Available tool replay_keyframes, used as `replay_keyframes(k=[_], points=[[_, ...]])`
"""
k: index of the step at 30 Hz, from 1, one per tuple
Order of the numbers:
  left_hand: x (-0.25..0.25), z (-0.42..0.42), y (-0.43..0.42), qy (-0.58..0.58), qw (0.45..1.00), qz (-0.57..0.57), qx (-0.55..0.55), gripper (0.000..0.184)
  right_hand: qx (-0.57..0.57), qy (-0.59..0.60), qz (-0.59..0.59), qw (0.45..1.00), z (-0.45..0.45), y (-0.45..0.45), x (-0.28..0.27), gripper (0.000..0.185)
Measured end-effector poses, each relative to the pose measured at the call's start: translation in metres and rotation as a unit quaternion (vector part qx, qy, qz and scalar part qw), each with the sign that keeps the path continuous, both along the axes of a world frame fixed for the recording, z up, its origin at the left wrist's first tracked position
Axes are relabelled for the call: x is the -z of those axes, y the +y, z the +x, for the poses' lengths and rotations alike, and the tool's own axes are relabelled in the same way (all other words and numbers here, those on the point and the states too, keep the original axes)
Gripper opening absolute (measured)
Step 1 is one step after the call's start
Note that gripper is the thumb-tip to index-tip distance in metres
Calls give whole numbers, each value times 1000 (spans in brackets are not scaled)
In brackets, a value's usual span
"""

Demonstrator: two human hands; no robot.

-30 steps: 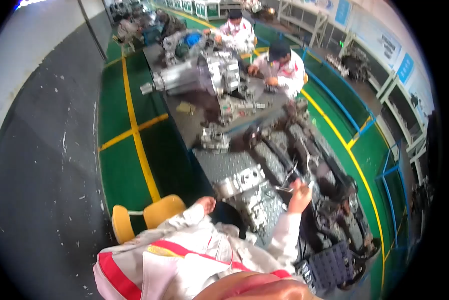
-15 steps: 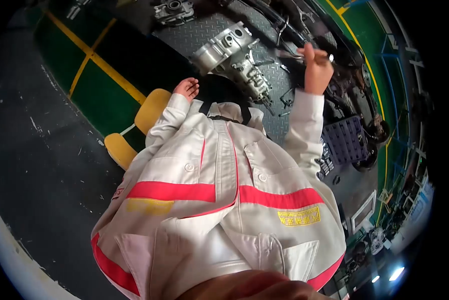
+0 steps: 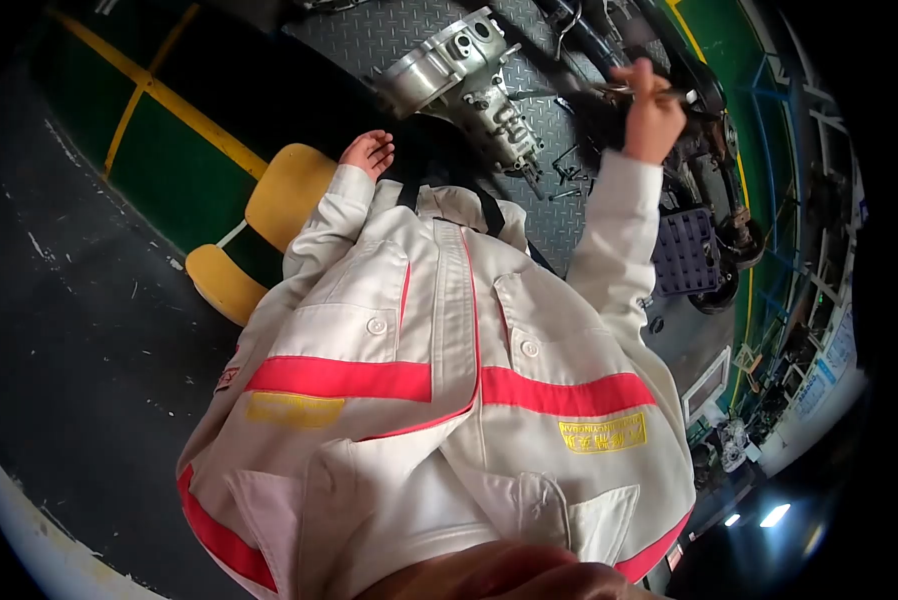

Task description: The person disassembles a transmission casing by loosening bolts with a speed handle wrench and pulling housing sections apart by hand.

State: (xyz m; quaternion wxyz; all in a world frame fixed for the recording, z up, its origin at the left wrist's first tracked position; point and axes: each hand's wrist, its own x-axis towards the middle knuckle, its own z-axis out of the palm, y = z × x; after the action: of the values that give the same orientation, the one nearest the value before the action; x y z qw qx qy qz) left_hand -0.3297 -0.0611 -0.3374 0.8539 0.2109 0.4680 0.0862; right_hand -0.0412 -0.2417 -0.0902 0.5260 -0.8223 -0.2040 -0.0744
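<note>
My right hand (image 3: 655,122) is raised at the upper right, fingers closed round a slim metal tool (image 3: 691,97). Motion blur hides the tool's exact kind; a short end shows past the hand on the right. My left hand (image 3: 369,153) hangs by my side at the jacket's edge, holding nothing, its fingers slightly bent and apart. Between the two hands lies a silver metal gearbox housing (image 3: 451,62) with a round open end and a narrower section (image 3: 504,125). Neither hand touches it.
The housing rests on a grey diamond-plate surface (image 3: 389,25). Small dark parts (image 3: 571,165) lie beside it. To the right are a purple slotted crate (image 3: 685,250) and dark machinery (image 3: 714,150). A yellow chair (image 3: 287,195) stands at my left.
My right hand has moved slightly up and to the right, still gripping the tool. The whole view has shifted a little, and my left hand stays by my side.
</note>
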Motion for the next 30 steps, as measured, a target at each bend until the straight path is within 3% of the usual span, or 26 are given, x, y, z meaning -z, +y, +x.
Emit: replay_keyframes(k=[3,5,7,10,13,14,19,21,22,23,25,26,27,30], points=[[2,-6,-2,-43,999,9,-8,24,-25,33,105,994,10,2,3,31],[7,-3,1,-6,1000,-18,7,24,-63,32,85,994,-6,2,5,29],[12,-1,2,11,1000,-23,12,23,-26,57,58,996,-9,2,-11,27],[4,3,2,6,999,3,49,23,49,50,110,991,-4,7,-10,28],[1,12,3,-23,994,37,102,22,-19,43,176,983,-4,1,-1,24],[-1,20,3,-25,993,38,107,22,-33,34,92,995,-4,-5,-4,19],[-43,60,-12,-76,937,233,250,18,42,15,203,978,11,3,0,16],[-51,82,-25,-90,908,290,289,17,-68,54,249,965,-13,5,3,18],[-54,91,-31,-117,889,334,290,17,-67,54,230,969,-11,-4,2,20],[-62,98,-39,-111,888,338,292,17,22,82,210,974,-10,-6,-13,23],[-83,116,-54,-99,838,446,299,16,-59,108,344,931,-2,-29,-19,25],[-93,126,-60,-87,820,473,310,16,-81,86,343,932,-7,-37,-31,30],[-103,137,-67,-61,767,551,323,16,-168,86,379,906,-7,-54,-36,29],[-115,172,-80,-81,595,725,336,18,-145,111,329,927,-36,-91,-59,26]])
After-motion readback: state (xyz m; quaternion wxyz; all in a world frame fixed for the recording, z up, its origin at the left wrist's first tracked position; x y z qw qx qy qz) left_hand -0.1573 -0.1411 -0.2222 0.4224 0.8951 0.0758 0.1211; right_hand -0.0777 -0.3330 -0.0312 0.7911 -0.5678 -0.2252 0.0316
